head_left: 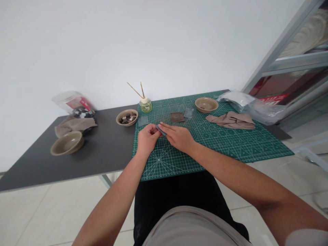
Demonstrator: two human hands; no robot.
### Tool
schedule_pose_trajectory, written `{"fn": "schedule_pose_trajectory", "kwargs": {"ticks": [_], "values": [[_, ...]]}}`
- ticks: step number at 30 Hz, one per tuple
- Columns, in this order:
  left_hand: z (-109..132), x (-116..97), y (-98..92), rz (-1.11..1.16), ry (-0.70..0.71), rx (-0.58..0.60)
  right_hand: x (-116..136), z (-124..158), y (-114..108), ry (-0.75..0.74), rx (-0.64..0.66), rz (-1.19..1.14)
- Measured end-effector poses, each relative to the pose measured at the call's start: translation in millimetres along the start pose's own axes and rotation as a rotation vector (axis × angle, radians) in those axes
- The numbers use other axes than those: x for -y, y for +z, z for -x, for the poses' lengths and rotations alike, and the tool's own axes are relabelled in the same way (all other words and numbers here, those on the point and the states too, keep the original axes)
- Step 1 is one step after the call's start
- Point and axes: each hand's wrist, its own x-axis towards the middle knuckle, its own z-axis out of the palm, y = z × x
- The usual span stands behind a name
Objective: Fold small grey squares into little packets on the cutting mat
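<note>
Over the green cutting mat (179, 160), my hands meet close together. A small folded blue-grey piece, which looks like sandpaper (161, 130), is under the straight fingers of my right hand (179, 136). My left hand (147, 139) is closed in a pinch against it; whatever lies between those fingertips is hidden. Just beyond the hands lie a grey square sheet (143, 121), a brown square sheet (177, 117) and another greyish square (189, 113). To the left, a bowl (118, 120) holds several dark and pinkish small stones.
A glass reed diffuser (146, 105) stands behind my hands. At right are a shallow bowl (206, 105), a brown cloth (232, 121) and a clear plastic bag (252, 106). At left sit another bowl (67, 143), a cloth (74, 126) and a plastic bag (74, 102) of dark pieces.
</note>
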Motion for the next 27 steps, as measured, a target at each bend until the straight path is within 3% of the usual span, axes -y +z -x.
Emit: {"fn": "schedule_pose_trajectory", "kwargs": {"ticks": [7,12,18,23,27], "values": [[-0.9,2.6,1.7,0.066,-0.003,-0.021,-0.4,0.2,1.2,-0.024,0.009,0.073],[-0.9,4.3,3.0,0.192,-0.056,-0.012,-1.8,-0.3,1.9,0.036,-0.011,0.086],[-0.3,0.4,1.8,0.091,-0.051,-0.029,0.3,-1.1,0.5,-0.025,0.014,0.106],[-1.4,4.3,2.5,0.163,-0.044,-0.025,-0.2,-1.0,0.2,0.031,0.003,0.116],[-2.4,5.5,3.1,0.092,-0.025,-0.019,0.7,-1.9,0.8,0.003,0.016,0.123]]}}
